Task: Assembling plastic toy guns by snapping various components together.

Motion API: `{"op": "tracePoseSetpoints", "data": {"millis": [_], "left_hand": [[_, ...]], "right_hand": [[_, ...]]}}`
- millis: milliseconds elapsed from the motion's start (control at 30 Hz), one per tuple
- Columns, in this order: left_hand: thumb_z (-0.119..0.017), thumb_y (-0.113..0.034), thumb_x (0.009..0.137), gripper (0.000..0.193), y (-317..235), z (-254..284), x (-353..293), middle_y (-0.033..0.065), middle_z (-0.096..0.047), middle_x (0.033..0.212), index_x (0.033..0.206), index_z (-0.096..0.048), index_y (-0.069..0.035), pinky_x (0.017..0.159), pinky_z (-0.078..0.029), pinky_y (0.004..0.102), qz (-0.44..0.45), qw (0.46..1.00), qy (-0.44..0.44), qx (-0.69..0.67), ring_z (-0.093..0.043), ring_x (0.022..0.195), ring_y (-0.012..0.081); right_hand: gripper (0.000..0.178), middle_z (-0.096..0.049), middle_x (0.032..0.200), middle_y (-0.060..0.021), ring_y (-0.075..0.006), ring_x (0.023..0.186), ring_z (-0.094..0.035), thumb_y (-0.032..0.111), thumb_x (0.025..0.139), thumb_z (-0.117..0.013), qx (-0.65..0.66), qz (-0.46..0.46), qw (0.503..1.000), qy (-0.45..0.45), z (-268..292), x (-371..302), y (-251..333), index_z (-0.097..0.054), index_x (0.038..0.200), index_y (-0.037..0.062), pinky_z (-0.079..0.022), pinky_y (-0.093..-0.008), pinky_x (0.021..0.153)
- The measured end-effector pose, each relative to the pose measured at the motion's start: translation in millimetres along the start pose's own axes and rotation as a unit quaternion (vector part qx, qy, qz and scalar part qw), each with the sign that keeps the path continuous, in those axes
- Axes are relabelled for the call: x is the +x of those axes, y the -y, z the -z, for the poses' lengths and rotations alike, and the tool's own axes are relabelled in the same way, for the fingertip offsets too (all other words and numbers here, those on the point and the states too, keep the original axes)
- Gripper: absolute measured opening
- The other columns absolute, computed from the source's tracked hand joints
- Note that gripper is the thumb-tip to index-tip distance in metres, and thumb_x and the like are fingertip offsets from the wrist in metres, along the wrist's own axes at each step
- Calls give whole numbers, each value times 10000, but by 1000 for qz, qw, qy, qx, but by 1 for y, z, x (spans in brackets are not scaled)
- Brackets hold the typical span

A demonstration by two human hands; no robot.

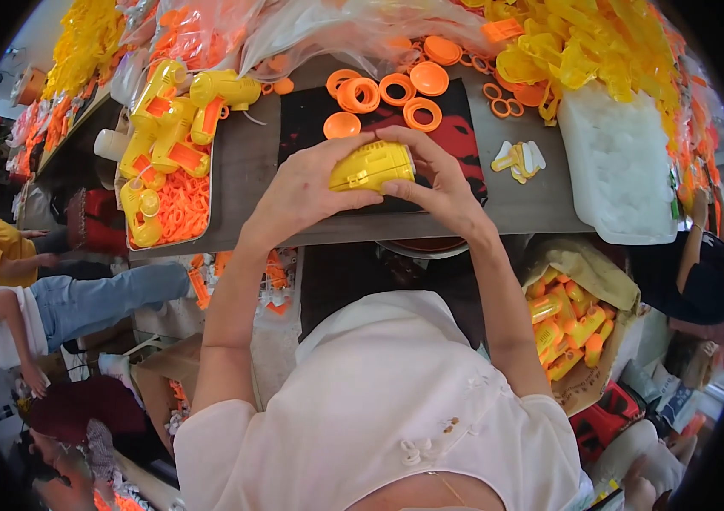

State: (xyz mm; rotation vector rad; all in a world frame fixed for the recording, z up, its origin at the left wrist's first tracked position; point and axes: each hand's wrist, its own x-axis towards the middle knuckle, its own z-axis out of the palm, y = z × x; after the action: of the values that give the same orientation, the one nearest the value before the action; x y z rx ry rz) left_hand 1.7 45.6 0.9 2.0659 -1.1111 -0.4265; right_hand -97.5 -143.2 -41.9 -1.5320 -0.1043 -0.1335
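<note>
Between my two hands, above the table's front edge, is a yellow plastic barrel-shaped housing (pixel 372 167) with a seam along its side. My left hand (pixel 311 180) wraps its left end, thumb along the near side. My right hand (pixel 440 180) grips the right end, with the thumb pressed on the near side and the fingers over the top. Just beyond my hands, orange rings (pixel 357 95) and orange domed caps (pixel 342 125) lie on a black and red mat (pixel 457 162). What is inside the housing is hidden.
To the left, a tray (pixel 208 223) holds yellow toy bodies and small orange parts. A white bin (pixel 587 204) stands right, near small white and yellow pieces (pixel 518 160). Plastic bags (pixel 311 38) and yellow parts (pixel 592 51) pile behind. A box (pixel 626 341) of finished-looking pieces sits below right. Other people sit nearby.
</note>
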Motion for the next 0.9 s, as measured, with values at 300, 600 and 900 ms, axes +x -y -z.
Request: {"op": "tracePoseSetpoints", "data": {"millis": [300,600,900], "left_hand": [[-789,-164,736,563,29,-17,8,118,-564,1157,1253,-583,-84,885,-466,338,-118,989,-62,-70,-572,1052,252],[-782,-171,750,510,33,-18,7,103,-576,1107,1224,-610,-93,852,-488,326,-121,984,-98,-85,-582,1000,229],[-784,-326,677,666,-12,-1,35,103,-594,1140,1237,-523,-77,839,-499,374,-147,962,-11,229,-582,1043,270]], "right_hand": [[469,-571,1182,-54,-137,1097,-547,159,881,-659,35,-42,994,-94,16,-14,-9,-484,1303,52,-432,-290,958],[432,-582,1160,-53,-114,1050,-559,159,889,-659,21,-33,994,-101,12,-7,-6,-510,1277,39,-434,-263,940],[616,-566,1187,-77,-149,1052,-562,153,854,-706,-80,0,990,-117,-6,7,7,-379,1370,71,-449,-292,927]]}}
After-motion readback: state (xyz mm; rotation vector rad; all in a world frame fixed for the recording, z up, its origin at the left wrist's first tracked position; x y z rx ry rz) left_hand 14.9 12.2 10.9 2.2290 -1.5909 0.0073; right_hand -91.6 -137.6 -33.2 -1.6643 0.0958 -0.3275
